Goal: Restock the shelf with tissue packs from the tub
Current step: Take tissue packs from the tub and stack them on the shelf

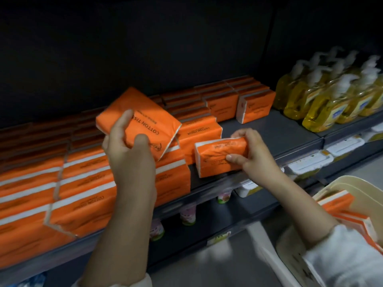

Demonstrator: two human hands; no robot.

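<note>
A person restocks a shop shelf (275,131) with orange tissue packs, one in each hand. The left hand (126,150) has thumb and fingers curled round a raised pack (143,119), held tilted above the stacked packs (83,183). The right hand (248,150) holds a second pack (219,160) by its end, low at the front of the shelf's bare grey stretch and just beside the nearest stack; whether it already rests on the shelf cannot be told. Each grip is closed on its pack. The job looks well advanced. The left of the shelf is packed in tight layered rows and more packs line the back toward the right. A gap remains at the front between the stacks and the yellow pump bottles (331,100). The cream tub (352,189) at lower right holds further tub packs (335,204), so several placements appear to be left. "COTTON TISSUE" reads in dark print on a stacked pack behind the raised one, and the raised pack shows the same words partly covered by the thumb. The bottle labels and the shelf-edge price tags (308,164) are too blurred to read.
</note>
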